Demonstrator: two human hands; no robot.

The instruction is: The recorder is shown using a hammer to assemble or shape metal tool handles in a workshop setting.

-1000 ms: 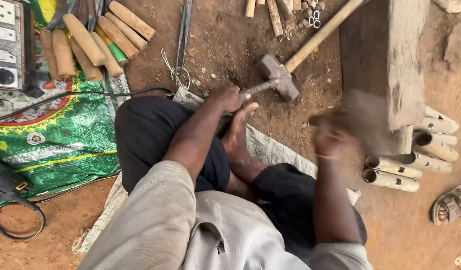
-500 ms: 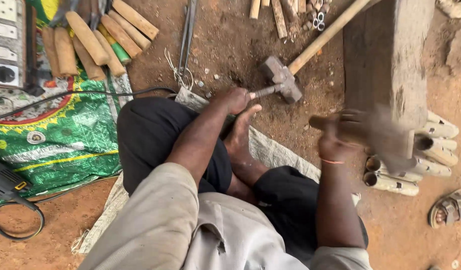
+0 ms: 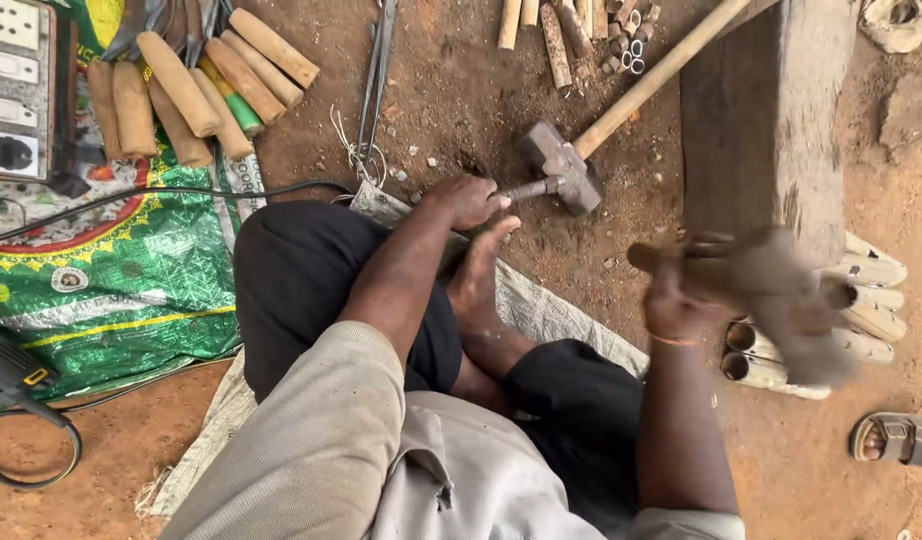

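1. two bare hands worked over the dirt, and well left of both grips a green printed sack (image 3: pixel 121 290) lay flat with a black cable (image 3: pixel 181 192) crossing it.
2. above that sack, far up and left of the left grip, a row of wooden-handled tools (image 3: pixel 181 85) rested side by side.
3. the left hand (image 3: pixel 469 200) was closed around the near end of a short metal rod (image 3: pixel 526 190), fingers fully wrapped, with a bare foot (image 3: pixel 481 270) just below the fist.
4. the rod ran right from that grip until its far end touched the head of a sledgehammer (image 3: pixel 561 165), which lay on the ground; the hammer's long wooden handle slanted up and right, away from the fist.
5. the right hand (image 3: pixel 681 300) was shut on the handle of a mallet (image 3: pixel 771 290), whose head sat right of the grip and was badly blurred, so its exact shape could not be told.
6. just above the blurred head stood a thick wooden block (image 3: pixel 761 120), upright.
7. right of and below the right grip lay pale cut tubes (image 3: pixel 861 310), stacked side by side, partly behind the mallet.
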